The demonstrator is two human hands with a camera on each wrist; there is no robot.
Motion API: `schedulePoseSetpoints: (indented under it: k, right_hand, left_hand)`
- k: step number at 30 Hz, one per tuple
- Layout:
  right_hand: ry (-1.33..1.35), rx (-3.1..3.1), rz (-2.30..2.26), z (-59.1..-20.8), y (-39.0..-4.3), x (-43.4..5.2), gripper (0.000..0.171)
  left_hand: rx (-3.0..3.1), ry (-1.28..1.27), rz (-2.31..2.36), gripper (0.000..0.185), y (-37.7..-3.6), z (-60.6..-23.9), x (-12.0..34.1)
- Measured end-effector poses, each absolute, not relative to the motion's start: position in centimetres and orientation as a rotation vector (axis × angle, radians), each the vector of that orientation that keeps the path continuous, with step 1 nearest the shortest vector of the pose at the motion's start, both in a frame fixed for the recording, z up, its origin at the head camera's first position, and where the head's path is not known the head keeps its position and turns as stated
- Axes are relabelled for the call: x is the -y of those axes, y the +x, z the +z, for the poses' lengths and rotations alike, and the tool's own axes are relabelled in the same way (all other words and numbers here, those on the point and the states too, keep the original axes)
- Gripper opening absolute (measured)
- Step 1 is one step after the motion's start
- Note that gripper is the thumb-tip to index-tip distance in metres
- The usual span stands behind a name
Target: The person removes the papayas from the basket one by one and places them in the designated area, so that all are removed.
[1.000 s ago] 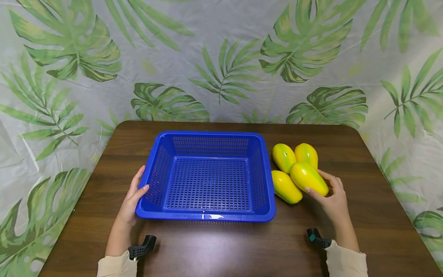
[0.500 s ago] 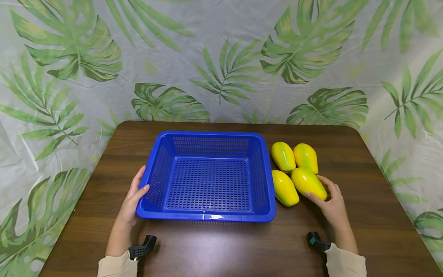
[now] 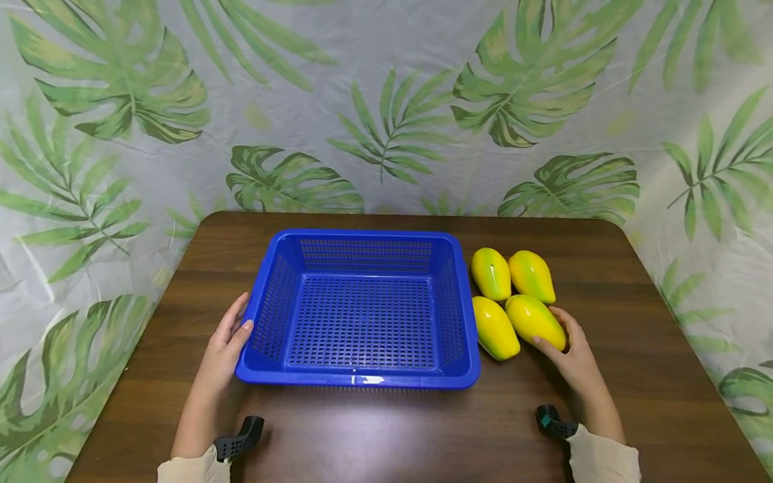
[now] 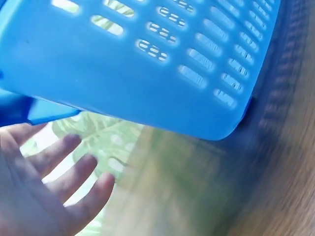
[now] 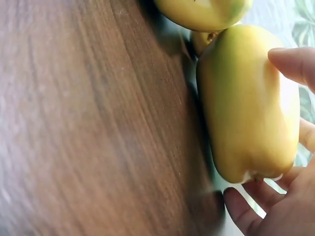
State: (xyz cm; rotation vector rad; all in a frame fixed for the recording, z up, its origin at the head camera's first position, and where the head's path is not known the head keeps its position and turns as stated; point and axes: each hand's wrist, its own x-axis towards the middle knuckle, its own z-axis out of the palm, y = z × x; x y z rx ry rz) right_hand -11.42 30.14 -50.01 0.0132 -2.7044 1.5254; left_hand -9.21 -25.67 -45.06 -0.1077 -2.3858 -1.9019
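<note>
A blue perforated plastic basket (image 3: pixel 362 381) lies in the middle of the table. At its left rim is my left hand (image 3: pixel 222 345), with the thumb tip at the edge. In the left wrist view, the fingers (image 4: pixel 88 169) spread out fairly straight below the basket rim. Beside the basket's right side, several yellow-green papayas sit grouped together. My right hand (image 3: pixel 576 355) holds the near right papaya (image 3: pixel 534 322), thumb on its near side and fingers around its far end. The right wrist view shows the thumb touching this papaya (image 5: pixel 248 103), with some lower fingers apart from it.
The other papayas are at back left (image 3: pixel 491 274), back right (image 3: pixel 531 276) and near left (image 3: pixel 495 329), close against the basket. A brown wooden table (image 3: pixel 386 436) bears everything. Behind it hangs a leaf-patterned curtain (image 3: pixel 386 100).
The papaya in my right hand came down from on top of the others onto the table, and the group shifted slightly left. My left hand moved slightly outward along the basket rim.
</note>
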Motion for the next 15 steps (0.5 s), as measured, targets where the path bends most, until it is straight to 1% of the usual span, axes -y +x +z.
schedulePoseSetpoints:
  k: [4,8,11,15]
  right_hand:
    - [0.025,2.684,1.539,-49.8,-11.4,-30.1,0.071]
    - [0.029,2.66,1.537,-49.4,-11.5,-29.9,0.071]
    - [0.024,2.653,1.512,-48.6,-11.5,-29.6,0.071]
    - [0.075,2.618,1.475,-46.8,-11.8,-28.9,0.068]
  left_hand:
    - [2.53,-0.055,-1.464,0.045,-8.6,-44.3,25.6]
    - [2.583,-0.037,-1.179,0.044,-8.2,-43.2,25.6]
    - [2.58,-0.077,-1.057,0.044,-8.2,-42.4,25.3]
    - [2.581,-0.208,-0.917,0.047,-8.5,-41.1,24.6]
